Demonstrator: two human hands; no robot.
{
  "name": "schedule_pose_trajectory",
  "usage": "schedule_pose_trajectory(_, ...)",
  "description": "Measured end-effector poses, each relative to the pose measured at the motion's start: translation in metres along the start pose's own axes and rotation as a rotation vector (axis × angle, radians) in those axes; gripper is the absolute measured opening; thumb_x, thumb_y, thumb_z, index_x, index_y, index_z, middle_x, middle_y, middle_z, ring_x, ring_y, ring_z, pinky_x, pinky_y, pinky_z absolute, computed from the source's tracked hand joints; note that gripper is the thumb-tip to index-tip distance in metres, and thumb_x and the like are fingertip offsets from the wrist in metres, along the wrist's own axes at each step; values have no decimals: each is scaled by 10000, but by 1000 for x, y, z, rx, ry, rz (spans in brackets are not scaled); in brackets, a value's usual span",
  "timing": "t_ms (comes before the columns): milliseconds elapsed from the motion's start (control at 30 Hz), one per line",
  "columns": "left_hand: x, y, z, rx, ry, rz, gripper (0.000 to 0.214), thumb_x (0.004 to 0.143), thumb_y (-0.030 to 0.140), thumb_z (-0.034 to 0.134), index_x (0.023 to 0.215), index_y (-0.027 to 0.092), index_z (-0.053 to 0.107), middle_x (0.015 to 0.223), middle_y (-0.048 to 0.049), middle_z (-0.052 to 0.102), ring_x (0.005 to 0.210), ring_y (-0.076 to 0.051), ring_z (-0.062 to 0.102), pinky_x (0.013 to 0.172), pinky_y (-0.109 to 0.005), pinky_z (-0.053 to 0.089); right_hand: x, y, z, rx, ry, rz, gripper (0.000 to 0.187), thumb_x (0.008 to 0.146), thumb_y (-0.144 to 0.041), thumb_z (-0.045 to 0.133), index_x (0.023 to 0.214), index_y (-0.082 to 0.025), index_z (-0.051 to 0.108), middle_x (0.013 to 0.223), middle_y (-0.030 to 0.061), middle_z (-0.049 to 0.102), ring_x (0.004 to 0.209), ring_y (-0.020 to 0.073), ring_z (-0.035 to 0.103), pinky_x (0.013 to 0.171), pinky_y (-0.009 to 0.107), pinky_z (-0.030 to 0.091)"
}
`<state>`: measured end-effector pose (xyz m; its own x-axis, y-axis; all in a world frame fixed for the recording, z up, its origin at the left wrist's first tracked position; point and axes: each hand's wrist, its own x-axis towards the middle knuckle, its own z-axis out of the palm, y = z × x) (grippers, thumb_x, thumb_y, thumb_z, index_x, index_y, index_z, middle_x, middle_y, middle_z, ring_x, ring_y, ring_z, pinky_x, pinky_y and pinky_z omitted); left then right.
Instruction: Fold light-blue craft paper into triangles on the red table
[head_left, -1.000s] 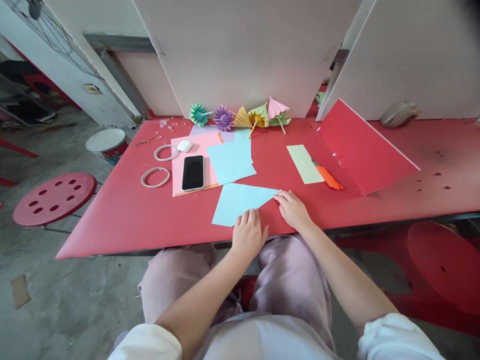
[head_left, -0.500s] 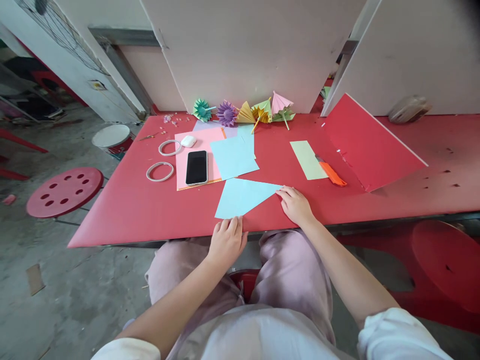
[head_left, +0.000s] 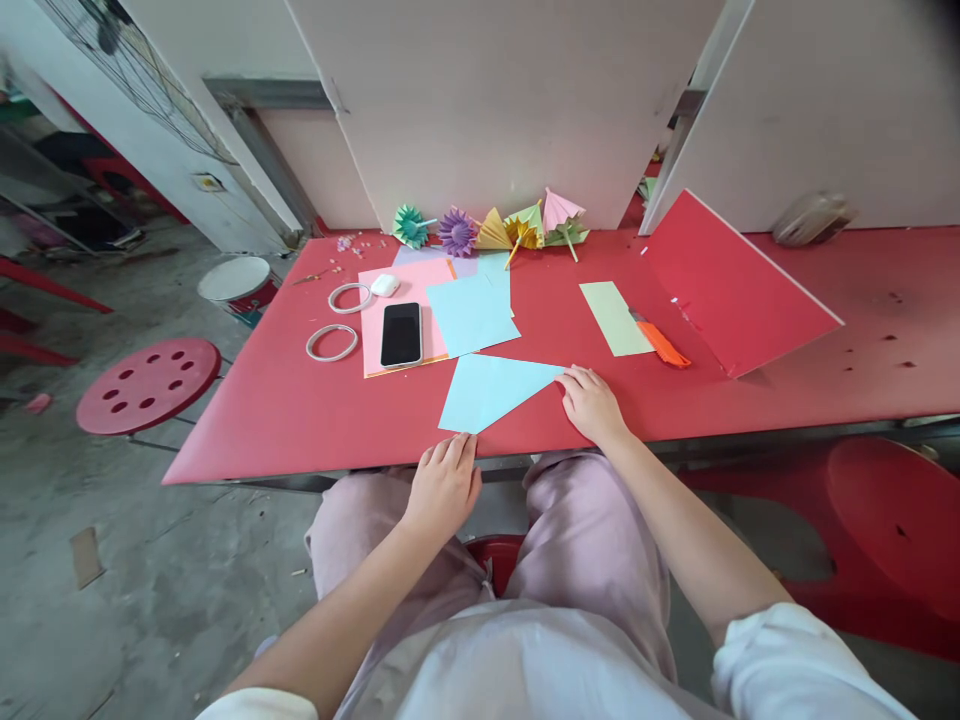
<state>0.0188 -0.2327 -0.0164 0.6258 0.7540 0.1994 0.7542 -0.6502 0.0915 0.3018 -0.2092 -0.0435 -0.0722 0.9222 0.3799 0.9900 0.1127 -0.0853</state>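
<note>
A light blue paper folded into a triangle (head_left: 491, 388) lies near the front edge of the red table (head_left: 300, 410). My left hand (head_left: 444, 488) rests at the table edge, fingertips touching the triangle's near corner, fingers stretched out. My right hand (head_left: 592, 402) lies flat on the table, fingers spread, pressing the triangle's right tip. Neither hand holds anything.
Behind the triangle lie blue sheets (head_left: 471, 312), a pink sheet (head_left: 409, 320) with a black phone (head_left: 401, 334), an earbud case (head_left: 385, 285), two tape rings (head_left: 332, 342), a pale green strip (head_left: 616, 318), an orange cutter (head_left: 664, 345), a tilted red board (head_left: 731, 285) and several paper umbrellas (head_left: 517, 225). Red stools (head_left: 146, 385) stand either side.
My left hand slid from on top of the triangle's lower edge leftward and back to its near corner at the table edge. The right hand stayed on the tip.
</note>
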Motion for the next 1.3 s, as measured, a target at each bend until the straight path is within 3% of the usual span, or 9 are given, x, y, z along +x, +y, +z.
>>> schedule_pose_trajectory(233,-9,19,-12,-528,-32,-126,255,883,259,388,964,174,614,952,-73,612,917,-208,540,846,-358,414,-1,0,1,-9,30,15,362,815,-116,394,1122,-165,581,1108,69,622,1120,220,481,1031,406,299)
schedule_pose_trajectory(500,-12,44,22,-1598,-422,-742,534,826,575,393,970,124,641,855,-102,673,796,-189,626,621,-258,467,-48,-57,-24,65,72,6,253,840,-201,447,1013,-208,632,996,59,637,1090,230,486,1053,484,224)
schedule_pose_trajectory(567,-8,44,28,-1764,-386,-877,544,796,589,448,939,102,645,835,-116,672,731,-174,634,579,-240,466,-66,-77,-35,134,79,20,195,835,-218,471,919,-222,647,1013,45,634,1116,235,474,1062,526,175)
schedule_pose_trajectory(700,-4,39,36,-1798,-60,-1107,445,734,523,588,798,84,627,790,-129,662,656,-172,633,545,-246,474,-91,-92,-47,301,142,117,173,822,-220,490,900,-219,644,1022,50,633,1113,224,486,1042,497,254)
schedule_pose_trajectory(867,-7,26,25,-1708,110,-1051,370,635,437,709,828,134,623,759,-42,654,628,-147,604,562,-240,465,-94,-82,-54,725,35,554,226,832,-351,469,897,-210,633,947,71,657,911,201,593,796,355,484)
schedule_pose_trajectory(933,-10,21,10,-1680,70,-995,318,605,424,733,681,135,624,660,-31,640,654,-170,607,598,-255,475,-87,-83,-61,995,-147,678,293,835,-426,439,903,-216,632,888,63,673,812,195,618,691,323,506)
schedule_pose_trajectory(1033,-15,15,-19,-1584,-84,-813,281,638,423,711,653,156,625,739,-47,674,811,-220,620,700,-286,491,-71,-96,-82,1322,-329,636,386,828,-507,397,964,-218,614,831,46,665,722,179,618,622,296,502)
schedule_pose_trajectory(1167,-22,13,-50,-1539,-289,-583,305,703,395,671,926,188,648,1008,-64,669,1013,-255,579,815,-339,486,-46,-116,-118,1064,-240,652,308,728,-515,555,606,-233,535,503,-45,493,481,110,475,431,217,370)
schedule_pose_trajectory(1300,-25,17,-67,-1601,-309,-562,295,714,417,650,903,190,661,885,-81,691,908,-286,620,719,-385,520,-33,-128,-143,831,-143,616,406,725,-496,564,468,-216,423,404,-63,356,398,78,324,393,217,265)
